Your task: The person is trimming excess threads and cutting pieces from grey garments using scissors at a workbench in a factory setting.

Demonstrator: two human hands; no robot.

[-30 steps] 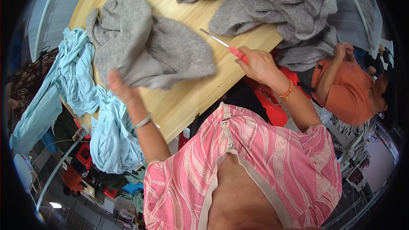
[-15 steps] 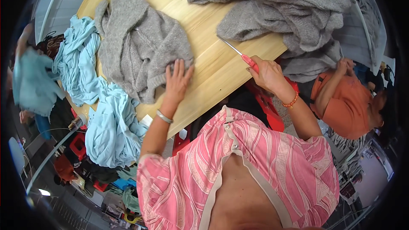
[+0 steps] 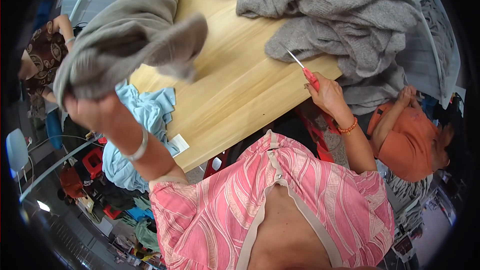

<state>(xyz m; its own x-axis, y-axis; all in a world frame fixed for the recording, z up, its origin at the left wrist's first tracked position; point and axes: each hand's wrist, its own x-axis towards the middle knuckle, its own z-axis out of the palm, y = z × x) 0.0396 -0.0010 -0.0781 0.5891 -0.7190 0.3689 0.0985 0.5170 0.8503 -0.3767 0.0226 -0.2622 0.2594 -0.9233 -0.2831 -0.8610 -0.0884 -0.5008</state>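
Note:
My left hand point(image 3: 95, 112) is closed on the edge of a grey knitted sweater point(image 3: 125, 32), at the left of the table. Most of the sweater hangs in the air over the table's left side, blurred by motion. My right hand point(image 3: 328, 95) grips a red-handled tool point(image 3: 311, 77) with a thin, pointed metal blade. That blade points up and left, close to a heap of grey knitted garments point(image 3: 345, 17) at the far right of the table. Light blue cloth point(image 3: 125, 162) lies bunched beneath my left forearm, partly hidden by it and by the sweater.
The wooden table point(image 3: 225, 85) has a curved near edge in front of me. A white slip point(image 3: 179, 143) lies by that edge. One person in orange point(image 3: 407, 137) sits at the right; another in a patterned top point(image 3: 42, 60) is at the far left. Red stools point(image 3: 93, 162) stand below.
My left hand has gone from resting on the sweater to gripping it, lifting it leftward over the blue cloth. My right hand keeps the red-handled tool, slightly lower and further right in view.

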